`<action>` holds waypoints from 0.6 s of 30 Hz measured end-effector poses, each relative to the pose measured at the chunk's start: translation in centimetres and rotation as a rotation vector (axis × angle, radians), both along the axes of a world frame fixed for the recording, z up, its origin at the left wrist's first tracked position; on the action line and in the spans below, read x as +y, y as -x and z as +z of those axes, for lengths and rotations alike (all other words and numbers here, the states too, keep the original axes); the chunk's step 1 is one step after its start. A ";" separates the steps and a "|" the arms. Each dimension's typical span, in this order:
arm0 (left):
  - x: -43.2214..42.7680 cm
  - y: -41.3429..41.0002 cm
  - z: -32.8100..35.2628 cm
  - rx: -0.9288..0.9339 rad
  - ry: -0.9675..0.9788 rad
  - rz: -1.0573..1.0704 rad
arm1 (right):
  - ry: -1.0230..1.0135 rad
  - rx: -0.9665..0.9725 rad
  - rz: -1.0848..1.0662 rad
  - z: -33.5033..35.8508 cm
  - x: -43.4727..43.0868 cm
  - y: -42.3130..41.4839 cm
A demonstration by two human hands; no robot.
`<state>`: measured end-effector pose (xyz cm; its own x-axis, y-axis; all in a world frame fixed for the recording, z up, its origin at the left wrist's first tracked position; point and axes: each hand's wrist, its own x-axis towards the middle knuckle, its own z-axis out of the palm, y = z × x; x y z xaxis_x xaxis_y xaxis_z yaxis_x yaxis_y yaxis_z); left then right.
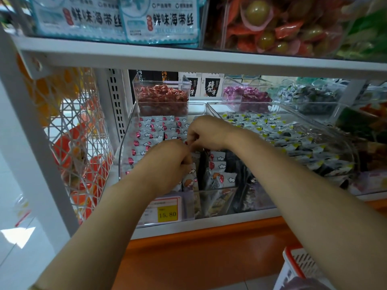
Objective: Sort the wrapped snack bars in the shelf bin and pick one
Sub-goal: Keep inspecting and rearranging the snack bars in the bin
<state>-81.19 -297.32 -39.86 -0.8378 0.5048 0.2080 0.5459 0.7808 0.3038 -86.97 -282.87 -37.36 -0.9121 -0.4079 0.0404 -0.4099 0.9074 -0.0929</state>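
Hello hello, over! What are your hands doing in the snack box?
Left hand grips silver-wrapped snack bars in clear plastic shelf bin. Right hand curled just above, hold unclear. Nothing blocking.

Bare forearms (293, 176), left hand (167, 155), right hand (206, 132)

A yellow price tag (167, 214) says 15.80. Blue packets (159, 19) lie on the top shelf (125, 52), beside a clear box of red and green sweets (272, 24). Further back, one clear box holds red sweets (163, 97), another purple sweets (245, 95). A red-and-white basket (301, 266) sits low on the right.
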 end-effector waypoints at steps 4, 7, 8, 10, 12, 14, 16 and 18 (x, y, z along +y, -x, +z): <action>-0.2 0.0 0.2 0.035 0.021 -0.013 | 0.068 -0.006 0.006 -0.1 -0.6 -0.1; -0.1 0.1 -0.2 0.037 0.026 -0.032 | 0.052 -0.018 0.005 -0.7 -1.2 -0.1; -0.2 0.2 -0.4 0.032 0.027 -0.034 | 0.055 -0.021 0.002 -0.8 -1.3 0.0; -0.4 0.3 -0.7 0.033 0.023 -0.033 | 0.070 -0.016 0.002 -0.6 -1.2 -0.1; -0.6 0.5 -1.0 0.037 0.006 -0.028 | 0.096 -0.013 0.002 -0.2 -0.9 -0.3; -0.6 0.5 -1.1 0.044 -0.014 -0.023 | 0.130 0.003 -0.010 0.1 -0.4 -0.8; -0.6 0.3 -1.1 0.052 -0.029 -0.018 | 0.169 0.050 -0.028 0.4 0.3 -1.6; -0.6 0.1 -1.0 0.059 -0.044 -0.013 | 0.268 0.113 -0.054 0.7 1.3 -2.9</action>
